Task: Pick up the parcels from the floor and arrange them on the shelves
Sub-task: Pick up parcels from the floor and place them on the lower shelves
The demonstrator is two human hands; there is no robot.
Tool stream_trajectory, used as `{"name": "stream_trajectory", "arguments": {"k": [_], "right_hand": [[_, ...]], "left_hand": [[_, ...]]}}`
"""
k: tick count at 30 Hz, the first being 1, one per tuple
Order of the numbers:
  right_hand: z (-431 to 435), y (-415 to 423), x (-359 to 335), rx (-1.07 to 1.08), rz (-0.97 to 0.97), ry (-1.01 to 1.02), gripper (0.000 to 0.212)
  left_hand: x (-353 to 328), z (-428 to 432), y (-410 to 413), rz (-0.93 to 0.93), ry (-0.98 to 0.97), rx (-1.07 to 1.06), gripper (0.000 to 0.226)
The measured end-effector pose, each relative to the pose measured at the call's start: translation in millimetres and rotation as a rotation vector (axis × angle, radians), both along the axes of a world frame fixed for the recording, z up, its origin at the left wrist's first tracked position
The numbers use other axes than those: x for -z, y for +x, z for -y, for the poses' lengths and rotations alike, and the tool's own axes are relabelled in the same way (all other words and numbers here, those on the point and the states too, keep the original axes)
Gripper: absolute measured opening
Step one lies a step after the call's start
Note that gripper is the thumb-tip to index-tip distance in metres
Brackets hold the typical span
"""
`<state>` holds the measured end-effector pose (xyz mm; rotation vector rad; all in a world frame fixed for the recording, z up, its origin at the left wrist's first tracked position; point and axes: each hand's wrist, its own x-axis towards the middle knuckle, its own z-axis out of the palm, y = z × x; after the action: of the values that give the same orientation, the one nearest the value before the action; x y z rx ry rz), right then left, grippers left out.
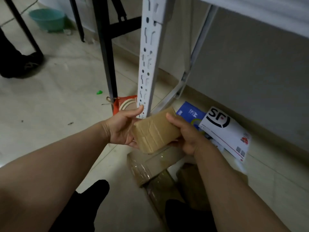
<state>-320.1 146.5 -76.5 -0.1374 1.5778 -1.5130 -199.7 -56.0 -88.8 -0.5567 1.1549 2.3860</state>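
**One parcel in hand, more on floor**

Left hand (122, 129) and right hand (189, 136) both grip a brown parcel (155, 131) off the floor, beside the shelf post (148, 61). Not shelved yet. White envelope (225, 131), blue pack (189, 113), taped boxes (150, 171) left on the floor.

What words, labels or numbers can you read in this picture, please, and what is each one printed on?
"SF": large black letters on the white envelope on the floor.
"A4": on the blue pack, partly covered by that envelope.
Small print on the envelope: too blurred to read.
The brown parcel, held by the left hand and right hand: no text readable.
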Motion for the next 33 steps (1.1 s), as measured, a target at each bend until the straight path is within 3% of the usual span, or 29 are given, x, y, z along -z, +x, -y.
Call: {"name": "stream_trajectory", "arguments": {"k": [2, 5, 8, 10, 13, 16, 18, 22, 25, 27, 33], "right_hand": [[-11, -6, -6, 0.089, -0.016, 0.106, 0.068], [-28, -12, -15, 0.111, 0.027, 0.042, 0.069], [-42, -13, -31, 0.008, 0.009, -0.153, 0.075], [-44, -13, -33, 0.005, -0.08, -0.197, 0.076], [-36, -11, -33, 0.047, -0.168, -0.169, 0.059], [-37, -16, -35, 0.113, -0.11, -0.172, 0.041], [-42, -20, -34, 0.131, -0.046, -0.183, 0.043], [-45, -23, -33, 0.162, 0.018, -0.223, 0.055], [-47, -22, -38, 0.16, 0.016, -0.241, 0.047], [-51, -20, -40, 0.156, 0.04, -0.219, 0.04], [-62, -1, -48, -0.143, 0.029, -0.079, 0.065]], "left_hand": [[-4, -11, -9, -0.081, -0.076, -0.007, 0.088], [-11, -27, -20, -0.117, -0.201, -0.02, 0.076], [-12, -31, -26, 0.018, -0.038, -0.118, 0.065], [-11, -34, -27, 0.087, -0.054, -0.084, 0.057], [-11, -36, -30, 0.146, -0.075, -0.036, 0.059], [-16, -35, -28, 0.025, 0.0, 0.004, 0.092], [-25, -37, -24, -0.092, 0.012, 0.021, 0.098], [-34, -42, -20, -0.312, -0.099, 0.033, 0.091], [-40, -45, -21, -0.344, -0.163, -0.015, 0.098], [-46, -48, -23, -0.346, -0.182, -0.1, 0.088], [-68, -57, -33, -0.363, -0.278, -0.373, 0.067]]}}
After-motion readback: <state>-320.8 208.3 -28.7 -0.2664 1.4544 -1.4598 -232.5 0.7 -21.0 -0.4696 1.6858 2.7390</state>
